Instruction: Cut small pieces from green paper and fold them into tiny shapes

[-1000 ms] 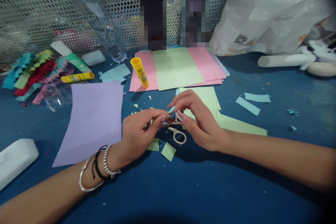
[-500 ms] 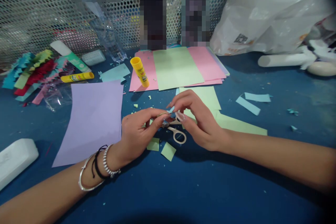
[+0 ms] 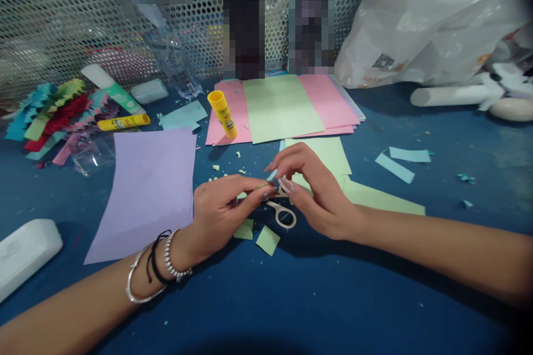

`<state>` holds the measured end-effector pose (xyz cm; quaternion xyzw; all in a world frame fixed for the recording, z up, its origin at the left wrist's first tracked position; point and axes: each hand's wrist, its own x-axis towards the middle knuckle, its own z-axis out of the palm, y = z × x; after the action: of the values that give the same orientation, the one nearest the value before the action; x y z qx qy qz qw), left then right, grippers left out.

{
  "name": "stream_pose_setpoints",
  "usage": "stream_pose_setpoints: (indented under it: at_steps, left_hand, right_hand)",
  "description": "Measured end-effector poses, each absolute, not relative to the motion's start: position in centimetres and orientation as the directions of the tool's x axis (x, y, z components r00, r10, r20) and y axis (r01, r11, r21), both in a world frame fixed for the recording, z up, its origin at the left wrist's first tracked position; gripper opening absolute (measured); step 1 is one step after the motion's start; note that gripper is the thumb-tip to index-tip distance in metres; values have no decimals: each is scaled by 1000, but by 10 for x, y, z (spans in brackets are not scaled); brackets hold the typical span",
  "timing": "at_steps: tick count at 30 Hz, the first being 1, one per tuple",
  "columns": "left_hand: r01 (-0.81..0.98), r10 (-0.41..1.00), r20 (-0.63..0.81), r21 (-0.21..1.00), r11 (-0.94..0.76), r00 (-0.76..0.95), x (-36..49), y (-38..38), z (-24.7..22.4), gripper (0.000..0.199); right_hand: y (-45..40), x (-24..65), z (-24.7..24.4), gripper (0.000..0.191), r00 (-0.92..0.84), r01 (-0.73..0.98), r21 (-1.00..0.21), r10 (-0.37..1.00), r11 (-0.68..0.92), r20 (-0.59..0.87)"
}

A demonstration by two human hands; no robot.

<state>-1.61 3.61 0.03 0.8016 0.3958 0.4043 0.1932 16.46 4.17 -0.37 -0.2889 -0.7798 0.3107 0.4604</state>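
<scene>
A small strip of light-blue paper [image 3: 272, 175] shows between the fingertips of my two hands. My right hand [image 3: 318, 197] is closed in a pinch on it, thumb below and fingers curled above. Thumb and forefinger of my left hand [image 3: 220, 208] press together on something thin, mostly hidden by the fingers. Beneath the hands lies a pair of scissors [image 3: 293, 217] with pale handles; its blades are covered. Two small green paper squares [image 3: 267, 240] rest just in front of it. Larger green paper pieces [image 3: 383, 197] lie behind and under my right hand.
Purple paper [image 3: 154, 177] lies left, near a white block-like object [image 3: 29, 255]. A yellow glue stick [image 3: 222, 113] stands by stacked pink and green sheets [image 3: 287, 108]. Fringed paper pieces [image 3: 58, 113], blue strips [image 3: 395, 168] and a plastic bag [image 3: 400, 33] lie around.
My left fingertips have shifted slightly right and down, close to my right thumb. My right hand and the blue paper strip stay almost still.
</scene>
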Motion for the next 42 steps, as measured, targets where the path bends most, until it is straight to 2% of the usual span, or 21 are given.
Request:
stream_pose_setpoints:
  at_steps: [6,11,15,21,29,33,42]
  left_hand:
    - [430,752,520,618,-658,405,-18,36,-1,7]
    - [439,779,495,644,-626,384,-17,36,-1,7]
    - [494,862,412,707,-507,294,-14,37,0,8]
    - [466,929,273,807,-363,250,-13,39,0,10]
    - [275,981,129,947,-164,142,-12,48,-3,16]
    - [241,977,108,959,-151,183,-12,49,-5,17]
    - [288,962,112,940,-184,249,-12,47,-7,19]
  right_hand:
    - [42,165,-4,12,-409,156,-746,730,647,548]
    - [42,166,-4,15,-413,166,-740,728,652,548]
    - [41,165,-4,17,-416,168,-740,727,651,546]
    - [42,165,-4,16,-408,190,-745,741,640,533]
    - [43,164,-5,20,-358,314,-723,782,615,510]
    - [44,165,-6,25,-343,347,-719,795,603,501]
    - [44,164,-5,32,-359,398,-724,822,563,442]
